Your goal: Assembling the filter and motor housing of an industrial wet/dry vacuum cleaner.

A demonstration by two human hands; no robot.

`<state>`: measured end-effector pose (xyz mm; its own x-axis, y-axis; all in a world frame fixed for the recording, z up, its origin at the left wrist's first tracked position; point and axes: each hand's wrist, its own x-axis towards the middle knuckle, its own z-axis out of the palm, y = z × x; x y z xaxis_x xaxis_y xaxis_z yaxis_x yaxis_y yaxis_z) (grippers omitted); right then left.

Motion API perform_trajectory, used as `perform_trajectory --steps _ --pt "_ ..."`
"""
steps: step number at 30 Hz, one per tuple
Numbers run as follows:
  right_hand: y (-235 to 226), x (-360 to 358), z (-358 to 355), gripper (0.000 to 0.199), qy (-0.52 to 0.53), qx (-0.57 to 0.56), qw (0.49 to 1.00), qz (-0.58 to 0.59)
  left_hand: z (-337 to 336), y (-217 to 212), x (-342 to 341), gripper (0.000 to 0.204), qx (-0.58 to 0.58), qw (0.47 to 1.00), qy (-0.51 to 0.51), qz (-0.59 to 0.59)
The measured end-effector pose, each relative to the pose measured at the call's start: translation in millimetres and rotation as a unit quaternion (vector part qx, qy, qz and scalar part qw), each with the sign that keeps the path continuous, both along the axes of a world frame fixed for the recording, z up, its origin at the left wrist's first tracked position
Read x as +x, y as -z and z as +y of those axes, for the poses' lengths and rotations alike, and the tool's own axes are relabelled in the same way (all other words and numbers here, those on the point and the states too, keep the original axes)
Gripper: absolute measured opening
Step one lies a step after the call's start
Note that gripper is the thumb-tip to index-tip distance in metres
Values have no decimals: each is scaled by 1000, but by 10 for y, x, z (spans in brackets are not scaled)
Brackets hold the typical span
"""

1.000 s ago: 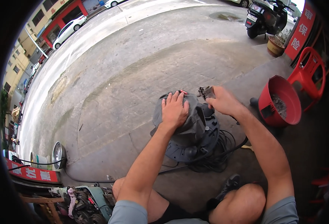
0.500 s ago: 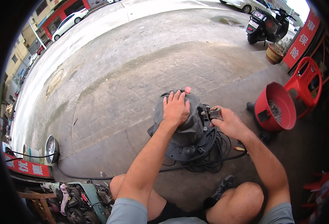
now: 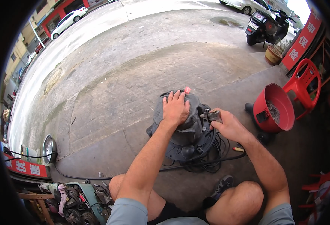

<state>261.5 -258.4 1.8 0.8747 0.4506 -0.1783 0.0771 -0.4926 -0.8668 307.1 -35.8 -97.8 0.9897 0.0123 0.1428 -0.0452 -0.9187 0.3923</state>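
Observation:
My left hand (image 3: 176, 109) lies with its fingers stretched out on top of a grey cloth cover (image 3: 158, 118). The cloth is draped over a round dark machine part with a wide black base (image 3: 187, 152), and a small red tag (image 3: 187, 90) sticks up at its far edge. At the right side of the cloth, my right hand (image 3: 228, 124) is closed around a short grey metal tool (image 3: 214, 116). Its tip is close to the base's rim; whether they touch, I cannot tell. My fingers hide part of the tool.
Black cable (image 3: 210, 167) lies coiled beside the base. A black hose (image 3: 82, 177) crosses the floor from the left. A red bucket (image 3: 262, 101) and a red plastic chair (image 3: 310, 80) stand at right. Metal parts (image 3: 75, 202) are piled at lower left; a scooter (image 3: 266, 28) stands beyond.
The metal tool in my right hand has turned slightly. My left hand stays on the cloth, and the whole view has shifted a little.

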Motion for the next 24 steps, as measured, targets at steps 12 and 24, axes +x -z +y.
perform_trajectory --steps 12,24 --pt "-164 266 10 18 14 -86 995 -41 -9 -15 -6 55 -16 1000 -3 8" --pt "41 664 784 36 25 -140 979 -143 -1 16 -49 53 -17 999 -3 -29"
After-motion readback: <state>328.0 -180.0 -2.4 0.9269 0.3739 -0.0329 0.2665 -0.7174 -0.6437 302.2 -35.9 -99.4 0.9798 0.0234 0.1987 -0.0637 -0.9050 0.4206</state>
